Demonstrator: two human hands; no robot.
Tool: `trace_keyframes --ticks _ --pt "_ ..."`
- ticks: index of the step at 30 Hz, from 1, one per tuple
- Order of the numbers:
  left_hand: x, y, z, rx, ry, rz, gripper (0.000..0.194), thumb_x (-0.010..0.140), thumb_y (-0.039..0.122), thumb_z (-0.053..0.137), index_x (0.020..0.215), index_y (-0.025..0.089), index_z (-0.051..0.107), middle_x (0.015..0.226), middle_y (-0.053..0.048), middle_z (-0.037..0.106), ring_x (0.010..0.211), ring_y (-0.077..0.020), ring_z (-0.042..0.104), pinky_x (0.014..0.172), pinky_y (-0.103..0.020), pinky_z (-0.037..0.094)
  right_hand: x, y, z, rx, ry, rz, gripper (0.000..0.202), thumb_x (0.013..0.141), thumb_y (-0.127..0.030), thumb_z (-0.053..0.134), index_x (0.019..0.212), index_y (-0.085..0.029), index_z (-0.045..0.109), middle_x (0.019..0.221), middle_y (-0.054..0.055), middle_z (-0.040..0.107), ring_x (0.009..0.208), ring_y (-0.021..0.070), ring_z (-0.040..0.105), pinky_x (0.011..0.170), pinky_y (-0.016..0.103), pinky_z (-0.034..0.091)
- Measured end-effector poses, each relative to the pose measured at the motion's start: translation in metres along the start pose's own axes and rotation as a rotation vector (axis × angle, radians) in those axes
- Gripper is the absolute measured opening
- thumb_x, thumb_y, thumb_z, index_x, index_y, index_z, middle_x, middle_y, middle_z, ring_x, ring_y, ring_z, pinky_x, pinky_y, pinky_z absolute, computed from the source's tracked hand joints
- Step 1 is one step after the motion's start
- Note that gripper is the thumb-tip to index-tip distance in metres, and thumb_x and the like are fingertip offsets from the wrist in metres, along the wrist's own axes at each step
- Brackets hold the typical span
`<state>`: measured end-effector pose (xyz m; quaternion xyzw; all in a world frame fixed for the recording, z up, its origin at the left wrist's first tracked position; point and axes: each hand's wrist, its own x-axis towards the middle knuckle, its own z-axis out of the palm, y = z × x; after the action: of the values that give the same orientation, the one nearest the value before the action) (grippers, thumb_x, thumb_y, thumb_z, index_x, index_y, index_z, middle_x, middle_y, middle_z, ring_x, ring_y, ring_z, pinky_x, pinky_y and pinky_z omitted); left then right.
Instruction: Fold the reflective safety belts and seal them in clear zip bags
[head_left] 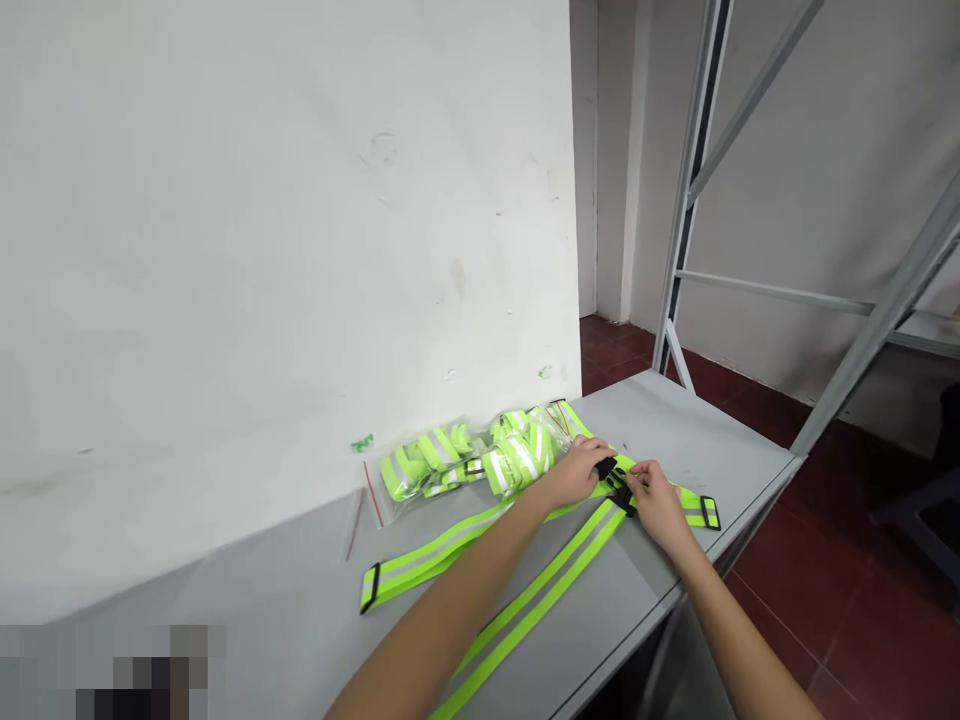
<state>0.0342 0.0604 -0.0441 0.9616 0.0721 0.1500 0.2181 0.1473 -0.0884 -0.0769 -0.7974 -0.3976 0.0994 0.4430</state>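
Observation:
Yellow-green reflective straps point(559, 592) with grey stripes lie across the grey table and meet at a black buckle point(619, 488). My left hand point(579, 470) is closed on a black buckle piece point(605, 467) at the upper left of this junction. On the junction's right side, my right hand point(652, 492) pinches at the buckle's edge; its fingertips hide what they hold. One strap end with a black slider point(370, 588) lies at the left, another slider point(709, 513) at the right. My left forearm covers part of the straps.
Clear bags with folded reflective straps point(427, 460) lie against the white wall point(300, 250), behind my left hand. The grey table point(300, 610) has its front edge below my right forearm. A metal frame point(679, 240) rises at the table's far right end.

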Motion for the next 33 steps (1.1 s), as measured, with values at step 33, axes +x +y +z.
trace_keyframes --ticks 33 --pt "-0.017 0.001 -0.003 -0.083 0.189 -0.073 0.042 0.08 0.003 0.037 0.114 0.016 0.058 0.118 -0.009 0.06 0.102 -0.0156 0.059 0.081 -0.026 0.051 0.006 -0.023 0.013 -0.083 -0.052 0.038 0.021 0.084 -0.044 0.043 0.09 -0.025 0.049 0.076 0.001 0.07 0.072 0.0227 0.065 0.081 0.039 0.041"
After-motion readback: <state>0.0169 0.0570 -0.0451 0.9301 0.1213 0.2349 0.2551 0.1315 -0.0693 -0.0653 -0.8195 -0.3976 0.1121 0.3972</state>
